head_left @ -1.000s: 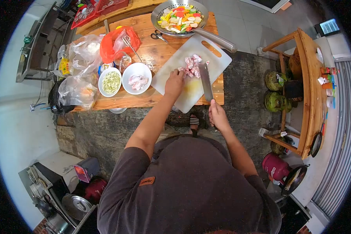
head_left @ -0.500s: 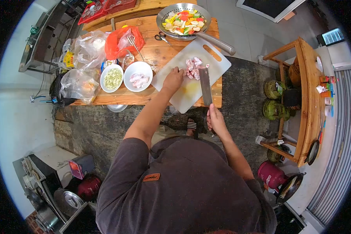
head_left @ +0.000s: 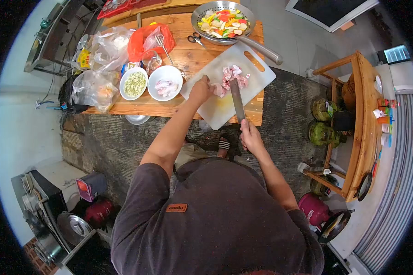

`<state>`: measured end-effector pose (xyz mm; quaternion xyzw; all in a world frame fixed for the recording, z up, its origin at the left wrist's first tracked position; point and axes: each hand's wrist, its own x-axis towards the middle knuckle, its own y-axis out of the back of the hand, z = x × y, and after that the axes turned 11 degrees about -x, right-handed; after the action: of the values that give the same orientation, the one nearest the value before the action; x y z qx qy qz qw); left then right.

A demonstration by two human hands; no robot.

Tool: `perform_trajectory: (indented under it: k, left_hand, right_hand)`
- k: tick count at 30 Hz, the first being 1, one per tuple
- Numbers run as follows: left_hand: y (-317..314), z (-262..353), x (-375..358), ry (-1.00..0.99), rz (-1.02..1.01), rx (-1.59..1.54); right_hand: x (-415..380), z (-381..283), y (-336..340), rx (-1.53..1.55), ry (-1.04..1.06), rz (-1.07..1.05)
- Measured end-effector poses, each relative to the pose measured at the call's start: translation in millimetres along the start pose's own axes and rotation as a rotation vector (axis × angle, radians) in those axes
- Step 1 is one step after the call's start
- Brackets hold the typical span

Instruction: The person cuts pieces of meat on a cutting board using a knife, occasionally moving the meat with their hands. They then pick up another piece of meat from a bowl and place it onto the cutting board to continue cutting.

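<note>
My right hand (head_left: 250, 135) is wrapped round the handle of a cleaver (head_left: 237, 101), whose blade slants up over a white cutting board (head_left: 261, 79). The tip of the blade is at a pile of cut raw meat (head_left: 234, 75). My left hand (head_left: 202, 90) is at the board's left part, its fingertips closed on the edge of a pale piece of meat (head_left: 219, 90). Left of the board stands a white bowl (head_left: 165, 95) holding more pale meat. Beside it is another bowl (head_left: 133, 95) with chopped green-white pieces.
A steel strainer pan (head_left: 196, 23) of cut vegetables stands behind the board, its handle reaching right. Scissors (head_left: 195, 39), a red plastic bag (head_left: 135, 46), a glass (head_left: 151, 59) and clear bags (head_left: 92, 89) lie on the wooden table (head_left: 188, 59). A wooden shelf (head_left: 359, 133) stands at right.
A piece of meat now shows at my left fingertips, apart from the pile. The cleaver has shifted slightly left. The whole view has moved a little.
</note>
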<state>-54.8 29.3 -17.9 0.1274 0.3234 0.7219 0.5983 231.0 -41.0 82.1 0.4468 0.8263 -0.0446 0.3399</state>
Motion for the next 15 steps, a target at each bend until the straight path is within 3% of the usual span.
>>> perform_trajectory:
  k: [3,5,8,15]
  left_hand:
    - [0,-5,-15,-0.062,0.145,-0.23]
    - [-8,-11,-21,-0.144,0.204,-0.26]
    - [-22,-13,-21,0.007,0.28,-0.506]
    - [-23,-5,-21,0.112,0.309,-0.5]
  right_hand:
    - [15,-2,-10,-0.15,0.038,0.092]
    - [29,0,-13,-0.417,0.212,0.19]
    - [38,-20,-20,-0.565,0.405,0.253]
    - [73,-31,-45,-0.759,0.334,0.301]
